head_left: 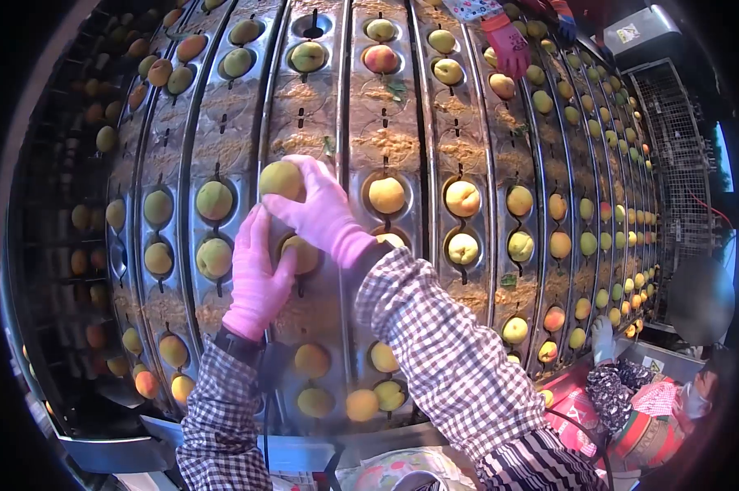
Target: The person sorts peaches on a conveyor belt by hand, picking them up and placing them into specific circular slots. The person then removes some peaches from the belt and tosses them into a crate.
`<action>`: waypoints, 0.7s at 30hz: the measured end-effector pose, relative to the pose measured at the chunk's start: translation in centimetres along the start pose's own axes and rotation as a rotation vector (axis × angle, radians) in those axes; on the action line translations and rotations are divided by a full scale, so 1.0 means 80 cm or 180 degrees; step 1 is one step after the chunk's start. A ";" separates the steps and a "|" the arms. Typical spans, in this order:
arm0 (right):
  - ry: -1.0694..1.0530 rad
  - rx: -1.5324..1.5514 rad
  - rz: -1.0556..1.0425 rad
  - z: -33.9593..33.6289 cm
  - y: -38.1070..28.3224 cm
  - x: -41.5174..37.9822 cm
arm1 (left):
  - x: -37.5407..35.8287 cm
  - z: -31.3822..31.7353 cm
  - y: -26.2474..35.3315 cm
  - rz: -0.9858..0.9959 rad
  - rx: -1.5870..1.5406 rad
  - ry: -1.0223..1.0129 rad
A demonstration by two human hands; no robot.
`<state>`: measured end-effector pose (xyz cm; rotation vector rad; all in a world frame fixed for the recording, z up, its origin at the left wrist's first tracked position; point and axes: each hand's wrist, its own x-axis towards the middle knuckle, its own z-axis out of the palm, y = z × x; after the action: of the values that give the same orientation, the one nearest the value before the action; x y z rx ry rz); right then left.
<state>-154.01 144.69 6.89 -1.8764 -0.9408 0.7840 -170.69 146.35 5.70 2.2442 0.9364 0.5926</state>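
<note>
In a pink glove, my right hand (323, 209) holds a yellow-green fruit (280, 182) between thumb and fingers, above a metal tray strip. My left hand (257, 274), also pink-gloved, is just below it, with fingertips close to my right thumb and the thumb apart from the fingers. Beside the left thumb a fruit (301, 254) sits in a cup, partly covered by my hands. Left of my hands, two green-yellow fruits (214, 200) rest in cups. An orange-yellow fruit (386, 195) lies in a cup to the right.
Rows of fruit-filled cups run across the metal conveyor (385, 123). A co-worker's pink-gloved hand (510, 51) reaches in at the top. At the lower right another person's gloved hand (604, 340) is near the fruit. A wire rack (672, 139) stands at the right.
</note>
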 end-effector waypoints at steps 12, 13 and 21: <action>0.0214 0.1272 0.0060 -0.065 0.011 -0.124 | 0.008 0.004 0.019 0.0071 -0.0048 -0.0095; 0.0171 0.1069 0.0285 -0.091 0.004 -0.155 | 0.006 0.004 0.031 0.0040 -0.0371 -0.0061; 0.0381 0.0497 0.0799 -0.148 0.036 -0.360 | -0.128 0.018 0.171 -0.1893 -0.3141 -0.1497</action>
<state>-158.54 114.44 13.49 -1.9014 -0.5596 0.8568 -170.10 130.64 12.55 1.0707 0.7597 0.1547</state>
